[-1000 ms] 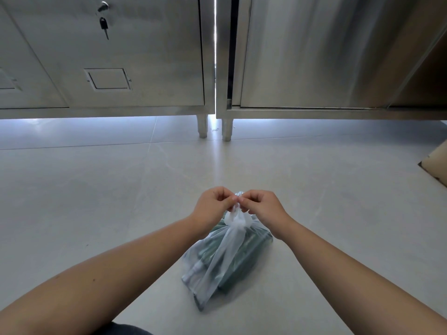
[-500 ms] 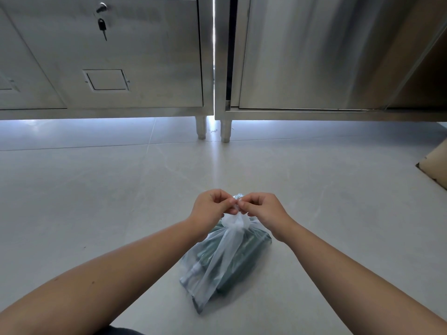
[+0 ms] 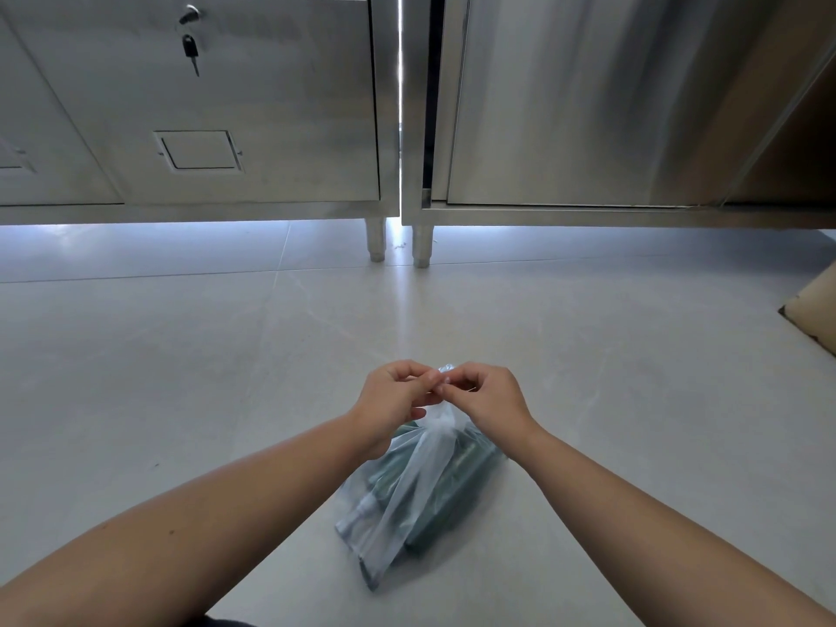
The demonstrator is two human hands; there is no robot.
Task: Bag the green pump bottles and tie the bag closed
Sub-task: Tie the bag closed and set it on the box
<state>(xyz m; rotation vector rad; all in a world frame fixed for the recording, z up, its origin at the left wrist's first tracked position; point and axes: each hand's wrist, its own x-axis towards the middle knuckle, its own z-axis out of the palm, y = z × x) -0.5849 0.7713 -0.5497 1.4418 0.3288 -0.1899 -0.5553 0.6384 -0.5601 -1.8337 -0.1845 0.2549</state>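
Head view: bag on grey tiled floor before steel cabinets.

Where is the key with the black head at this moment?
In the head view, upper left: the key hangs from the lock on the left steel cabinet door.

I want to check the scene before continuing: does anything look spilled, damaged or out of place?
Nothing stands out. The clear bag lies on the floor with the green pump bottles inside, and both hands pinch its gathered neck. No spill shows.
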